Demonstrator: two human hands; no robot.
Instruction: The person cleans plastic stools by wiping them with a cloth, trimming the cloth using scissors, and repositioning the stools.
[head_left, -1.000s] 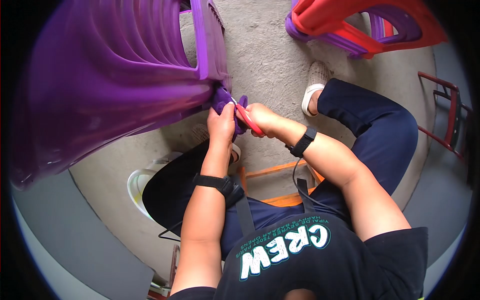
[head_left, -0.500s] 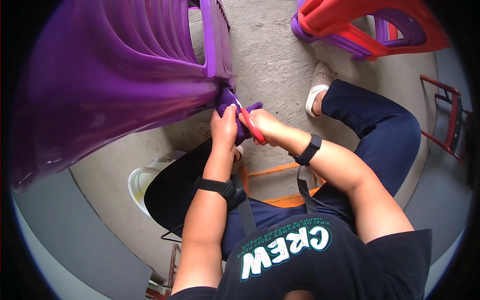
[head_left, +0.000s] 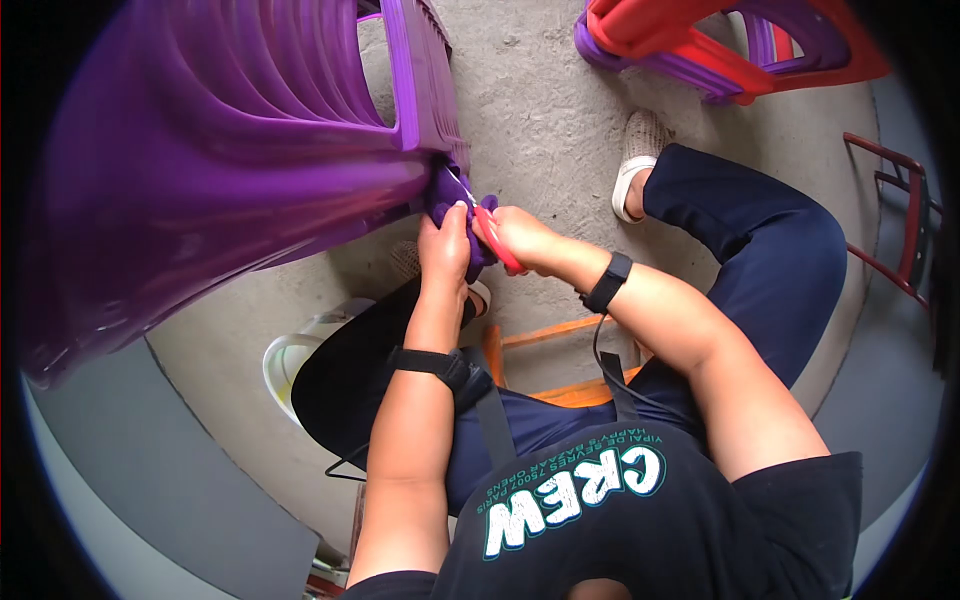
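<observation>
My right hand is closed round the red handles of a pair of scissors. Their metal blades point up and left, against the lower corner of a stack of purple plastic chairs or stools. Bunched at that corner is a dark purple cloth, which my left hand grips with its thumb up, just left of the scissors. The blade tips are partly hidden by the stack's edge and the cloth.
Red and purple plastic seats stand at the upper right. A dark red metal frame is at the right edge. A white bucket sits beside my left leg, and an orange wooden stool is beneath me.
Both hands stay at the stack's corner with the cloth and scissors. They shift slightly within the view, along with the seats, as the view moves a little. The grips look the same.
</observation>
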